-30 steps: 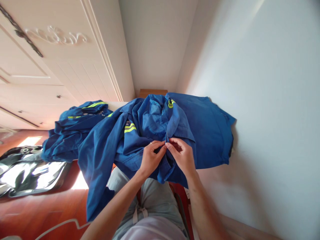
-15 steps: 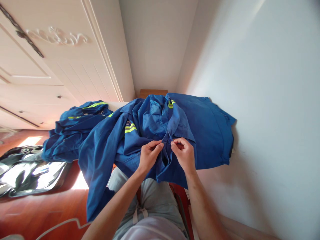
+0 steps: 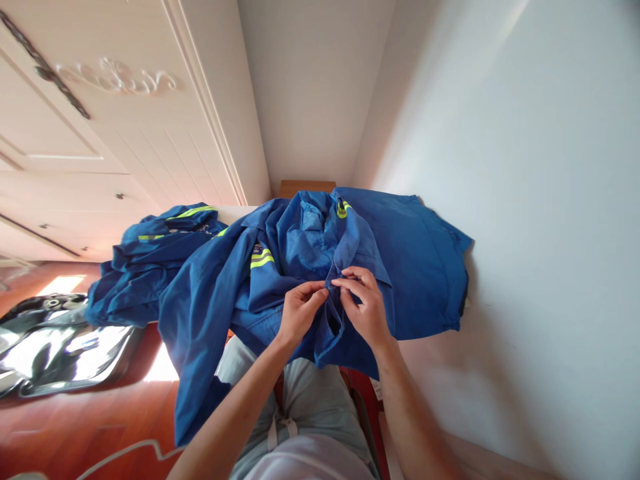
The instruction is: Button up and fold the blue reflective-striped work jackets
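A blue work jacket (image 3: 270, 287) with yellow-and-grey reflective stripes lies spread in front of me, one sleeve hanging down at the left. My left hand (image 3: 304, 308) pinches an edge of its front opening between thumb and forefinger. Just to the right, my right hand (image 3: 364, 301) has its fingers apart, the fingertips touching the cloth close to the left thumb. Below the fingertips the fabric gapes in a narrow loop. Whether a button or other fastener sits under the fingers is hidden.
More blue clothing with yellow stripes (image 3: 145, 260) is heaped at the left. An open suitcase (image 3: 60, 353) lies on the reddish wooden floor (image 3: 110, 417), near a white cable (image 3: 125, 448). A white wardrobe (image 3: 130, 133) stands left; a pale wall (image 3: 540, 220) rises right.
My right hand has loosened its pinch on the opening's right edge and shifted slightly left and up, its fingers spreading. The left hand keeps its pinch.
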The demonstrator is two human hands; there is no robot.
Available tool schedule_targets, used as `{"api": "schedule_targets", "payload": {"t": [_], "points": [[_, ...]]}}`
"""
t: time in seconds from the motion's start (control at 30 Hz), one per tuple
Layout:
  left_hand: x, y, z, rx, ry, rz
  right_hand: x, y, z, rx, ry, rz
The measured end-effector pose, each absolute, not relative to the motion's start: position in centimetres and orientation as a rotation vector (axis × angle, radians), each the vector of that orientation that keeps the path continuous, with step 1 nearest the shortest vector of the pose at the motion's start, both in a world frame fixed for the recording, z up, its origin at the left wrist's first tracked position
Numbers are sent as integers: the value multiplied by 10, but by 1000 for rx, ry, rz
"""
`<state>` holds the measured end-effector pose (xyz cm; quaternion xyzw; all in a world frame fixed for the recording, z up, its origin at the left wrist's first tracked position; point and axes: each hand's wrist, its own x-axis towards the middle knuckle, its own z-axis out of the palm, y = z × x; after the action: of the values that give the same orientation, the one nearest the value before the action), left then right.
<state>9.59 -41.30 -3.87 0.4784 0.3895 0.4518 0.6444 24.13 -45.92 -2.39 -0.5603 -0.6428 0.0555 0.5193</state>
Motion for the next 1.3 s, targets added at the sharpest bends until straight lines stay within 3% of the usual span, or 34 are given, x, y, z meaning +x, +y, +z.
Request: {"api": "schedule_targets", "payload": {"t": [0.5, 1.3], "points": [[98, -409, -31, 1086, 733, 1018, 241, -459, -41, -1257, -1067, 783], [100, -403, -37, 1549, 780, 1033, 254, -458, -35, -1237, -937, 932]]}}
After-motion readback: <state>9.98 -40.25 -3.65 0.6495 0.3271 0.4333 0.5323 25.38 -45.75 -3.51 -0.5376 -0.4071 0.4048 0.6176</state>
